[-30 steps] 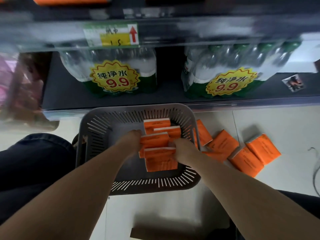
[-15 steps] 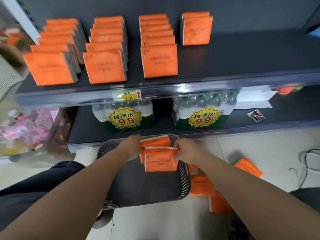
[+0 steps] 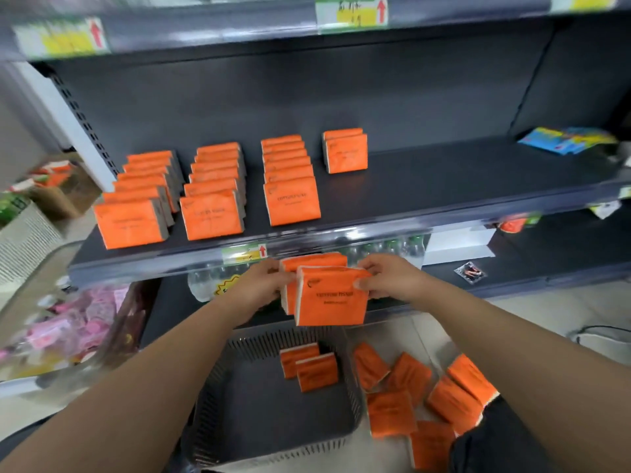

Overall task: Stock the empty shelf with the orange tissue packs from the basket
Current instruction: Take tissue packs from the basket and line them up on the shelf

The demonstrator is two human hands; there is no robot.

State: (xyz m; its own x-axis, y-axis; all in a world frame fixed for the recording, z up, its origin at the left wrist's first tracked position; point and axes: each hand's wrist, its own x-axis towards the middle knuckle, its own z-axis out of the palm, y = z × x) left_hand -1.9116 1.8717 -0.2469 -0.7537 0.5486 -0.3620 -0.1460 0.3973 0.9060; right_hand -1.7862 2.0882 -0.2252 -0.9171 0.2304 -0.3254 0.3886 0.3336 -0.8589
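While both my hands clamp two orange tissue packs [image 3: 329,298] between them, my left hand [image 3: 268,285] gripping the left edge and my right hand [image 3: 389,278] pinching the right, the pair hangs just near of the shelf [image 3: 444,186] lip, above the basket [image 3: 256,414]. Dark print crosses the near pack's glossy wrap, too blurred to read. Each pack is a flat, soft rectangle with a pale side. Four stocked rows [image 3: 213,191] stand upright on the dark shelf, the right one short. A price tag [image 3: 244,253] on the lip is yellow and white with a red upward arrow. Two loose packs [image 3: 309,365] lie in the grey slotted plastic basket; scattered packs [image 3: 392,413] lie on the pale floor [image 3: 553,312] to its right.
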